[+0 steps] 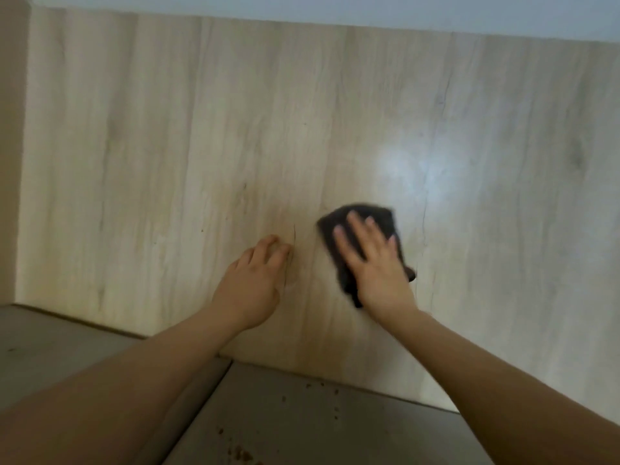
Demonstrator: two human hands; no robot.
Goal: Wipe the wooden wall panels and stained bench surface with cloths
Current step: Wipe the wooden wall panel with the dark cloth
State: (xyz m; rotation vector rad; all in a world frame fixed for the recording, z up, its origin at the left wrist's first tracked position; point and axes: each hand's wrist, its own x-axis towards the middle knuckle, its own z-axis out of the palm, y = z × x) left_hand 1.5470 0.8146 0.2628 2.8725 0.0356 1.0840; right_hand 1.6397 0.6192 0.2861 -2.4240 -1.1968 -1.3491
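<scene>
Pale wooden wall panel (235, 129), vertical grain, filling most of the view under a grey-white strip along the top. Bright soft glare on the panel up and to the right of the hands.

Right hand (372, 260) laid flat on a dark cloth (379, 218), fingers straight and spread, pressing the cloth against the panel (no curl round it, no pinch). Cloth crumpled, showing above the fingertips and along both sides of the palm, a corner hanging out to the right near the wrist. Hand and cloth blurred.

Left hand (255, 280) bare, just left of the cloth and apart from it, resting against the same panel. Fingers bent lightly at the knuckles, tips touching the wood beside a thin dark vertical line in the grain, holding nothing.

Both forearms bare, reaching in from the bottom corners.

Grey bench surface (302, 414) below, meeting the foot of the panel along a slanting line. Seam across the bench under the left forearm. Brown specks and stains (241, 454) scattered on the bench near the bottom edge, a few more close to the panel's foot.

Another pale panel at the far left edge, at an angle to the main one.
</scene>
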